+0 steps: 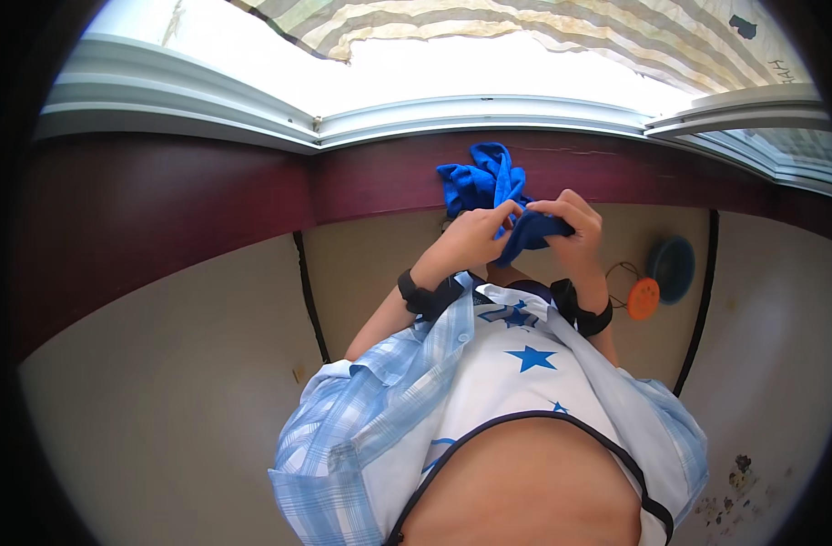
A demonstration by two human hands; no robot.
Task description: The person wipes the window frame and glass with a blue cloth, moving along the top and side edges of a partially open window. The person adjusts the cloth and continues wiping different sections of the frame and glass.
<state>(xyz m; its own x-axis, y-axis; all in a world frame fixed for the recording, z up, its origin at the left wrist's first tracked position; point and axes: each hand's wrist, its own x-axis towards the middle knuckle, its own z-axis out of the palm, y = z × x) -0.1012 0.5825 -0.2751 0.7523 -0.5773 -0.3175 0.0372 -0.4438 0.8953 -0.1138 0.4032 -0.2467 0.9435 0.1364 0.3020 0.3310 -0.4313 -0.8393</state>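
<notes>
A crumpled blue cloth (477, 183) lies partly on the dark red window sill (580, 164), and its near end hangs over the sill's edge between my hands. My left hand (474, 235) pinches the cloth between thumb and fingers. Close to its right, my right hand (574, 228) grips the darker, folded end of the same cloth. The fingertips of both hands nearly meet. Each wrist wears a black band.
Beyond the sill runs a white sliding window frame (484, 109), with a striped curtain (525, 20) above. Below right are a blue basin (672, 269) and an orange disc-shaped object (643, 298) with a cord. Dark stains mark the surface at lower right.
</notes>
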